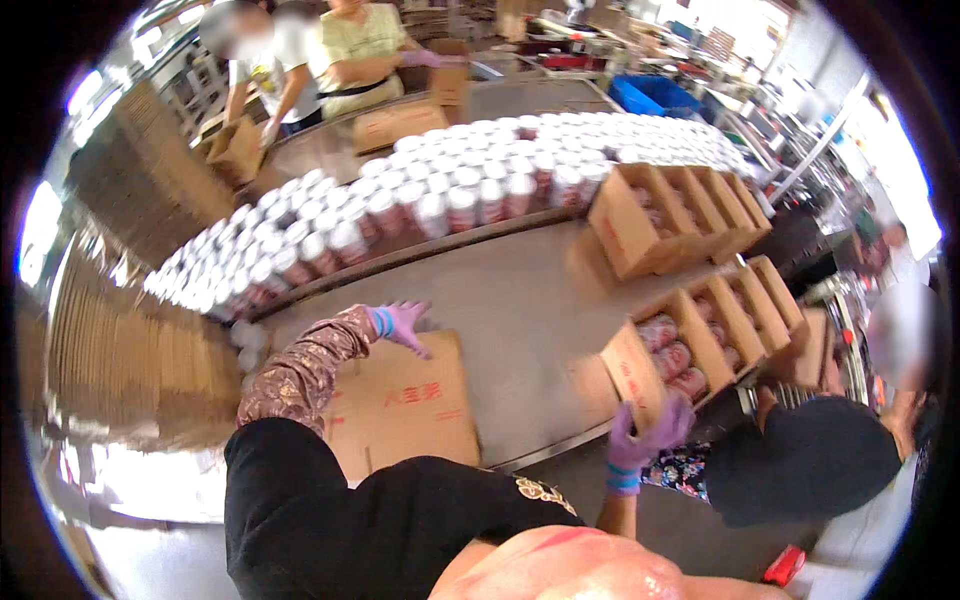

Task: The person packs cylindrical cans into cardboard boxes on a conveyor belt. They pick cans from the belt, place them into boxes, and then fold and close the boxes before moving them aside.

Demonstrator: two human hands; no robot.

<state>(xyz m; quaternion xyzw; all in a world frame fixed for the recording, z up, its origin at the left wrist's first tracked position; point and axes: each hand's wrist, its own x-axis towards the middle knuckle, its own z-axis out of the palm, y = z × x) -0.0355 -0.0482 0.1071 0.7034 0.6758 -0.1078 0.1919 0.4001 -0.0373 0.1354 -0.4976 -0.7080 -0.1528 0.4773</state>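
My left hand (pixel 403 327), in a purple glove with a blue band at the wrist, is held with fingers spread over the far edge of a flat, folded cardboard carton (pixel 415 405). Nothing is in it. My right hand (pixel 652 436), gloved alike, is at the near end of an open carton (pixel 632 372), against or just beside its lower edge. Its thumb and fingers stand apart; whether they touch the cardboard is hard to tell. Inside that row of open cartons lie several red and white cans (pixel 672 358).
A second row of open cartons (pixel 625 225) stands farther back on the metal table (pixel 510 300). Many white-topped cans (pixel 430 205) stand behind a low rail. Stacks of flat cardboard (pixel 130 350) rise at left. Co-workers (pixel 365 55) stand across; another person (pixel 800 460) is at right. A blue bin (pixel 655 97) sits beyond.
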